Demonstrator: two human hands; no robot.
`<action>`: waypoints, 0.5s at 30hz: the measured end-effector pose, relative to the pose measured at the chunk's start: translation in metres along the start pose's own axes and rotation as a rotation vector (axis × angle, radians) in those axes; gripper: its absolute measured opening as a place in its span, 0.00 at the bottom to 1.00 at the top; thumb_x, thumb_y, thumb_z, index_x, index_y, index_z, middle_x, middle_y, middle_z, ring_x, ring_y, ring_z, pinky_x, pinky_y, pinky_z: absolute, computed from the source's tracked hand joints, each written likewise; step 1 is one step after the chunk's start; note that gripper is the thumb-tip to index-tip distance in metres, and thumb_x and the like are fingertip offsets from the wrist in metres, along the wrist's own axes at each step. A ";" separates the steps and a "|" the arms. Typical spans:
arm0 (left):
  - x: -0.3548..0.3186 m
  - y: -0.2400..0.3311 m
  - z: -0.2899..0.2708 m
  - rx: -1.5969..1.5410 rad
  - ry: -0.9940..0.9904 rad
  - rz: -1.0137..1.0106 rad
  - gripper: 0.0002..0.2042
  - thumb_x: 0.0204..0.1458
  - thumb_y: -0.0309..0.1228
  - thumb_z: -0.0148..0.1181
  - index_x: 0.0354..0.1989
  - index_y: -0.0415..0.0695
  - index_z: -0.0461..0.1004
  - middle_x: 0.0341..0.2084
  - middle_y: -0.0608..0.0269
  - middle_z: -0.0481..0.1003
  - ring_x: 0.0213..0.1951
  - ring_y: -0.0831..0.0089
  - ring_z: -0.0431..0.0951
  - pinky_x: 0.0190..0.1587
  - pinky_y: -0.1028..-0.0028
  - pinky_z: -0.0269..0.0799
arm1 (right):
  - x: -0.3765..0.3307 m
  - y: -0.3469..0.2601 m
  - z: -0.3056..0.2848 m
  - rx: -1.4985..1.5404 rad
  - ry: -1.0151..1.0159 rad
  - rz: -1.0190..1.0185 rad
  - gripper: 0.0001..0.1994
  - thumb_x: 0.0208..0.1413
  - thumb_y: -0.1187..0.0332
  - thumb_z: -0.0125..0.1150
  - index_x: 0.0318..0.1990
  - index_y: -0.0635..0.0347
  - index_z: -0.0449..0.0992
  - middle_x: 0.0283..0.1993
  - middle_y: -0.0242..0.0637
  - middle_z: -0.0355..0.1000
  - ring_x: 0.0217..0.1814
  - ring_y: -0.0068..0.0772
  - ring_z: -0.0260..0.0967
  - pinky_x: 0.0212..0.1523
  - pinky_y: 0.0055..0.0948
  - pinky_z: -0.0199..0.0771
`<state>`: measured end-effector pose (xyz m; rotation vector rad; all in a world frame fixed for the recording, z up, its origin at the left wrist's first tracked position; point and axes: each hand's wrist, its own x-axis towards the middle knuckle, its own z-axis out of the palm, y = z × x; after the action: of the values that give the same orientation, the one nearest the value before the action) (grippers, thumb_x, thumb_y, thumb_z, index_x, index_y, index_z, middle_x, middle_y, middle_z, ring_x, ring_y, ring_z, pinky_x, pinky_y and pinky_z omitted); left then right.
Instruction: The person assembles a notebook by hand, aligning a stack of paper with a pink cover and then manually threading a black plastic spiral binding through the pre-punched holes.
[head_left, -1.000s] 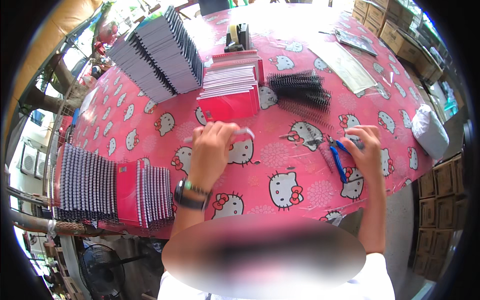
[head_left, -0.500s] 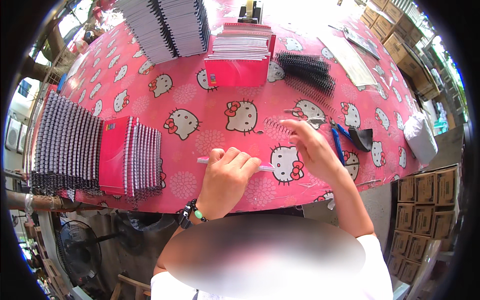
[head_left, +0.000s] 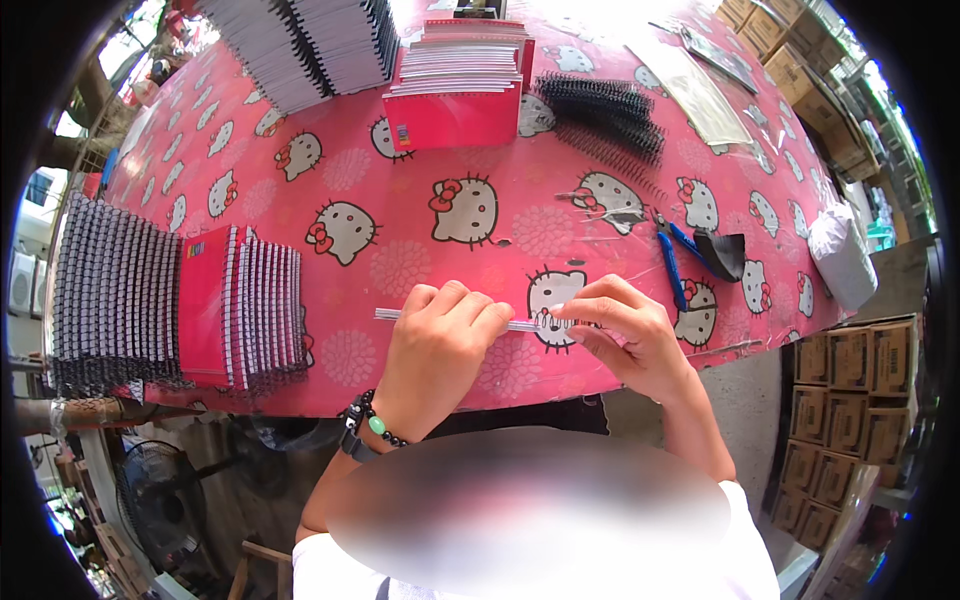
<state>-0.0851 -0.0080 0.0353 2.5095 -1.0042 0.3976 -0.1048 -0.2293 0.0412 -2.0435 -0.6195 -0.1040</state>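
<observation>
My left hand is closed over a thin notebook, holding it with its page edge upward. A black spiral binding coil is pinched in my right hand, its end against the notebook's right end. The right fingers partly hide the coil. To the right lie blue-handled pliers beside a black piece. Farther back is a heap of loose black coils. Left of it stands a stack of pink-covered notebooks with punched edges and no coils visible.
At the left stand rows of coil-bound notebooks with a pink cover among them. Taller bound stacks rise at the back left. A white bundle sits at the table's right edge. Cardboard boxes are piled at the right.
My right hand has brought the coil down and left to the notebook's end. The left hand still grips the notebook. The view has shifted slightly, moving the tabletop in the picture.
</observation>
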 end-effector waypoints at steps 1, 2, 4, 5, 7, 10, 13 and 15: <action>0.001 -0.001 -0.001 -0.007 -0.002 -0.003 0.08 0.39 0.26 0.61 0.31 0.46 0.74 0.25 0.68 0.74 0.31 0.71 0.73 0.35 0.70 0.63 | 0.000 0.001 -0.001 0.003 -0.002 -0.012 0.15 0.42 0.82 0.60 0.40 0.57 0.76 0.36 0.37 0.69 0.38 0.36 0.69 0.36 0.30 0.71; 0.001 -0.001 -0.001 -0.014 -0.004 -0.005 0.08 0.39 0.26 0.62 0.31 0.46 0.74 0.25 0.68 0.74 0.31 0.71 0.73 0.35 0.70 0.63 | 0.002 0.002 -0.002 0.005 -0.004 -0.024 0.15 0.41 0.81 0.61 0.40 0.57 0.76 0.35 0.37 0.69 0.39 0.36 0.68 0.36 0.30 0.71; 0.000 -0.001 -0.001 -0.029 -0.011 -0.014 0.09 0.38 0.25 0.62 0.31 0.46 0.74 0.25 0.68 0.74 0.31 0.71 0.73 0.35 0.70 0.63 | 0.003 0.006 -0.002 0.008 0.007 -0.028 0.15 0.41 0.81 0.61 0.39 0.57 0.76 0.34 0.36 0.69 0.39 0.36 0.68 0.36 0.30 0.70; -0.001 -0.001 -0.001 -0.037 -0.015 -0.021 0.09 0.38 0.25 0.62 0.31 0.46 0.74 0.24 0.68 0.74 0.31 0.71 0.73 0.35 0.70 0.63 | 0.004 0.008 -0.001 0.009 0.020 -0.020 0.14 0.41 0.81 0.61 0.38 0.56 0.76 0.34 0.36 0.68 0.39 0.36 0.68 0.36 0.30 0.70; -0.001 0.000 -0.002 -0.031 -0.001 -0.026 0.09 0.38 0.25 0.62 0.30 0.46 0.74 0.24 0.68 0.74 0.31 0.71 0.73 0.35 0.70 0.63 | 0.005 0.010 -0.001 0.024 0.004 -0.034 0.14 0.41 0.81 0.61 0.38 0.57 0.76 0.34 0.36 0.68 0.38 0.36 0.68 0.36 0.30 0.70; -0.001 0.001 -0.001 -0.032 0.015 -0.031 0.09 0.37 0.24 0.62 0.30 0.46 0.74 0.24 0.68 0.74 0.32 0.71 0.73 0.35 0.70 0.63 | 0.006 0.012 -0.005 0.097 -0.084 -0.047 0.14 0.41 0.81 0.61 0.38 0.58 0.75 0.33 0.37 0.68 0.36 0.36 0.68 0.34 0.29 0.70; -0.002 0.001 0.000 -0.042 0.014 -0.032 0.10 0.36 0.24 0.62 0.30 0.46 0.74 0.24 0.68 0.74 0.32 0.70 0.73 0.35 0.70 0.63 | 0.005 0.016 -0.005 0.173 -0.171 0.036 0.14 0.42 0.79 0.61 0.40 0.60 0.74 0.31 0.37 0.68 0.33 0.35 0.69 0.32 0.29 0.70; -0.001 0.001 -0.001 -0.044 0.004 -0.036 0.11 0.35 0.24 0.63 0.30 0.46 0.74 0.24 0.68 0.74 0.32 0.70 0.73 0.35 0.70 0.63 | 0.002 0.019 -0.006 0.157 -0.224 0.071 0.14 0.43 0.79 0.61 0.41 0.61 0.74 0.30 0.37 0.68 0.31 0.35 0.69 0.31 0.29 0.70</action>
<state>-0.0871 -0.0077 0.0356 2.4825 -0.9545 0.3652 -0.0927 -0.2411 0.0297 -1.9360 -0.6702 0.2122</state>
